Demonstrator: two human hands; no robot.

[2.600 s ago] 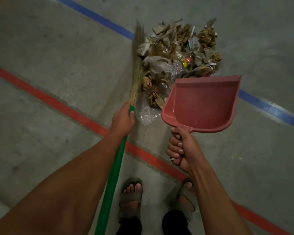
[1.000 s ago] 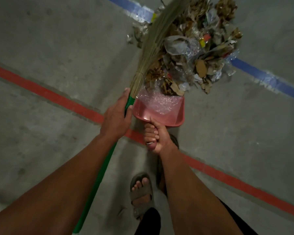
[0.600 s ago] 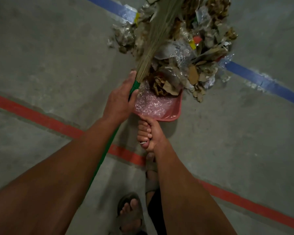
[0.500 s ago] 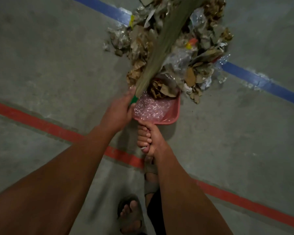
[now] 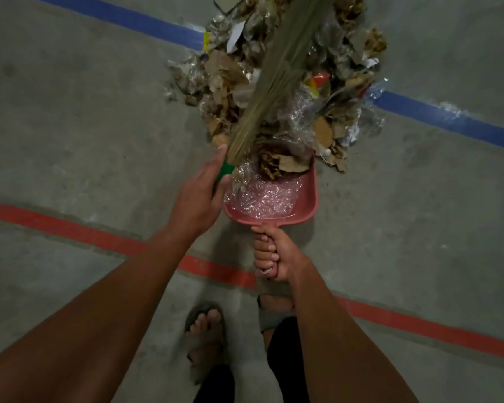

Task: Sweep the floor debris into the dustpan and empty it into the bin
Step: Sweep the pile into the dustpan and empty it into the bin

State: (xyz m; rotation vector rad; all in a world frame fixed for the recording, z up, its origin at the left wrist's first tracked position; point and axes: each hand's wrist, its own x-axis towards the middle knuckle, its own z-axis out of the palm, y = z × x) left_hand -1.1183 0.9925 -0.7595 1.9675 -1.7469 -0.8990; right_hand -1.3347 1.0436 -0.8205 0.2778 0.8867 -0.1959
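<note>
A pile of debris (image 5: 341,112), dry leaves, paper scraps and clear plastic, lies on the concrete floor across a blue line. The pink dustpan (image 5: 306,207) sits at the pile's near edge, with crumpled plastic film and some brown leaves inside. My right hand (image 5: 274,254) grips its handle. My left hand (image 5: 198,196) grips the broom's green handle (image 5: 224,170) just below the straw bristles (image 5: 280,71), which reach forward over the pile. No bin is in view.
A blue floor line (image 5: 448,120) runs under the pile and a red floor line (image 5: 79,234) crosses nearer to me. My sandalled feet (image 5: 204,330) stand just behind the red line. Bare concrete (image 5: 70,112) spreads to the left and right.
The dustpan went from held above the floor to set at the pile's edge, and plastic and leaves got in. The broom swung from left of the pile to over its middle.
</note>
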